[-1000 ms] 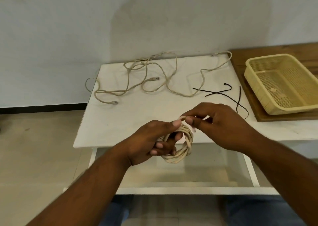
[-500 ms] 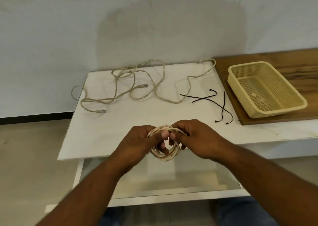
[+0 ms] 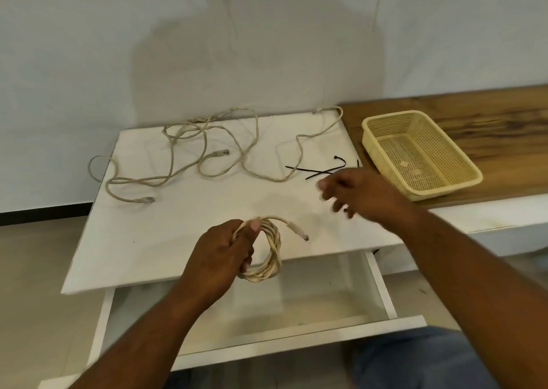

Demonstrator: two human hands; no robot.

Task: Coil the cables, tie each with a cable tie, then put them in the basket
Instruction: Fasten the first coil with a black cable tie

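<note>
1. L hand (image 3: pixel 221 252) grips a small coiled beige network cable (image 3: pixel 277 249). Thumb is clamped over the loops, fingers curled thru the ring. Coil is held just above the front edge of the white table (image 3: pixel 178 225), plug end poking out to the right.
2. R hand (image 3: pixel 358 193) holds nothing, fingers apart & loose. It hovers right by the thin black plastic cable ties (image 3: pixel 305 169), which lie crossed on the table.
3. Done, by the look of it: 1 cable coiled, not yet tied.
4. Left to do:
   - Tie this coil.
   - Coil + tie the long loose beige cable (image 3: pixel 268 177) sprawled across the table's back (maybe >1, can't tell).
   - Put all in the yellow perforated plastic basket (image 3: pixel 447 191) at right, which has no cables in it yet.
</note>
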